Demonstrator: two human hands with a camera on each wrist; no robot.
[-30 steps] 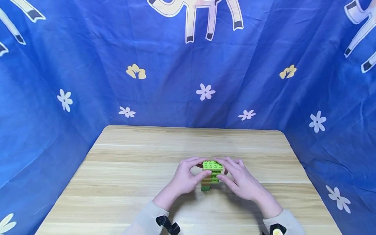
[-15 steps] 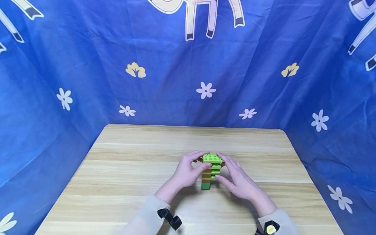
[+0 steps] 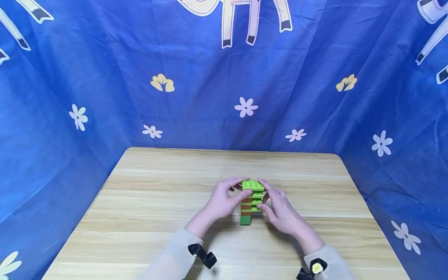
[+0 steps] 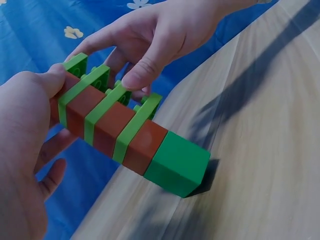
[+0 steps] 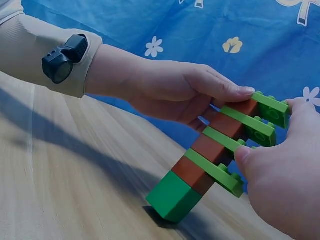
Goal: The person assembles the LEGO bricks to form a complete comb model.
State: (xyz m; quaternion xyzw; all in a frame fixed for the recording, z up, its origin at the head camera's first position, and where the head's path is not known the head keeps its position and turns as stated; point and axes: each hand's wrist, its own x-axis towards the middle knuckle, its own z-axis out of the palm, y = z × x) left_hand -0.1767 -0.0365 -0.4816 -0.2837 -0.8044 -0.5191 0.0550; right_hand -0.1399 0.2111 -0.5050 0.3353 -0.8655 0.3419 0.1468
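Observation:
Between both hands stands a tower of toy building blocks (image 3: 246, 207). Its column has a dark green block (image 4: 179, 164) at the bottom, then brown blocks alternating with thin bright green plates that jut out to the right. A studded bright green plate (image 3: 252, 185) tops it. My left hand (image 3: 222, 200) grips the upper column, thumb on the near face and fingers behind. On the other side my right hand (image 3: 285, 212) holds the overhanging plates, thumb (image 4: 142, 74) against a lower plate edge and index finger up at the top plate. The tower's far side is hidden.
The tower's base is close over the wooden table (image 3: 157, 217), its dark shadow right beside it. Blue patterned cloth (image 3: 196, 116) hangs behind the table and along both sides. Each sleeve carries a black wrist camera (image 3: 202, 256).
The tower's top has shifted away from me and more of its near face shows. Both hands have moved up with it, and the right thumb has slid slightly left along the plates.

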